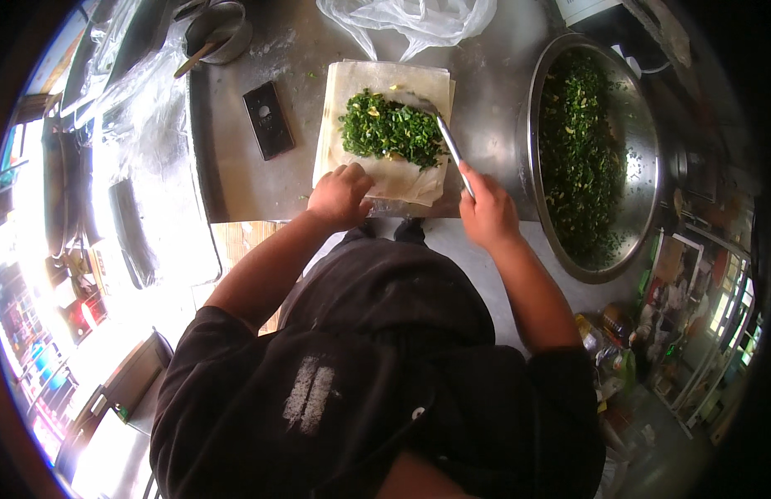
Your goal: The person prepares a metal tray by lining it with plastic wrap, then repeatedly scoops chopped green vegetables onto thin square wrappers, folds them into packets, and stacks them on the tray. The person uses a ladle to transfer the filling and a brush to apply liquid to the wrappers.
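Head view: spoon (448, 143) bowl buried in chopped greens (391, 129).

Black phone (268, 119), clear plastic bag (410, 18), small pot (220, 31)

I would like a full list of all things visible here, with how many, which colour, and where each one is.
dough sheets: one stack, pale cream, middle of the metal table
chopped greens: one heap, green with yellow bits, on top of the dough sheets
spoon: one, silver, tip in the chopped greens
big bowl: one, steel, right of the sheets, holding more green filling
phone: one, black, flat on the table left of the sheets
small pot: one, grey metal, far left corner
plastic bag: one, clear, far edge
metal table: one, grey
left hand: pressing the near edge of the sheets
right hand: shut on the spoon handle
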Demonstrator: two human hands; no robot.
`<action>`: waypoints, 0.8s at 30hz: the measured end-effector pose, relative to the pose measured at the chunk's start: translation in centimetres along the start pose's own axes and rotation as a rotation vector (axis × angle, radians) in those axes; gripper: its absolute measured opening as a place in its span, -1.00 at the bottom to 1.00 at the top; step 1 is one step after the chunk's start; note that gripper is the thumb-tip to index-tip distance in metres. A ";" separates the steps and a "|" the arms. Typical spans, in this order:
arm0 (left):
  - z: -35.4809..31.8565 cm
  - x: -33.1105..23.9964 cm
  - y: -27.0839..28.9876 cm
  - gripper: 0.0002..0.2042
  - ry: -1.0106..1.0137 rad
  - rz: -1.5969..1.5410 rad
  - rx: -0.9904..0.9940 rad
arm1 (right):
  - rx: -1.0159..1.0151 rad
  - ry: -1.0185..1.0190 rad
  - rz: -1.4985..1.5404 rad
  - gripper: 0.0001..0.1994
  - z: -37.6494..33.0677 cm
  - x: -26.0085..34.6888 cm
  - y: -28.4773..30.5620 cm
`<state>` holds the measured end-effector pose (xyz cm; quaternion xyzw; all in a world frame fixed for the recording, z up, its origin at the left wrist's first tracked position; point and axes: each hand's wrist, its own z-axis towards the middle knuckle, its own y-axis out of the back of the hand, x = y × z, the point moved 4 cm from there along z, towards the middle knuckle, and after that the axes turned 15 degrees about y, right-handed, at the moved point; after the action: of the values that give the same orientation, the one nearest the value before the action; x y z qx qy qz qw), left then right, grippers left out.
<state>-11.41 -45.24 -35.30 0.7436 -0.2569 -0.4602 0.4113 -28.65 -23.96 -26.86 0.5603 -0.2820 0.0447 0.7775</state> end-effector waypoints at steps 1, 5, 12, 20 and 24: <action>0.1 0.3 -0.3 -0.64 -0.002 0.030 0.034 | -0.030 0.010 0.008 -0.46 0.6 0.0 -0.3; 0.7 0.9 -0.4 -0.68 -0.016 -0.020 -0.016 | 0.161 0.043 0.032 -0.46 2.2 0.3 -2.9; 1.2 1.6 0.0 -0.79 0.016 -0.180 0.059 | -0.113 -0.215 0.248 -0.51 -1.9 -0.9 -0.1; 2.3 2.1 -0.7 -0.92 0.003 -0.170 0.007 | -0.189 -0.811 0.713 -0.47 -9.6 -1.9 -0.2; 2.2 1.8 -0.6 -0.92 0.045 -0.136 0.035 | -0.216 -0.925 0.997 -0.47 -11.1 -0.6 -0.6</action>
<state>-12.58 -47.13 -37.18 0.7767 -0.2043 -0.4658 0.3717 -24.64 -14.11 -30.06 0.2443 -0.8119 0.1249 0.5153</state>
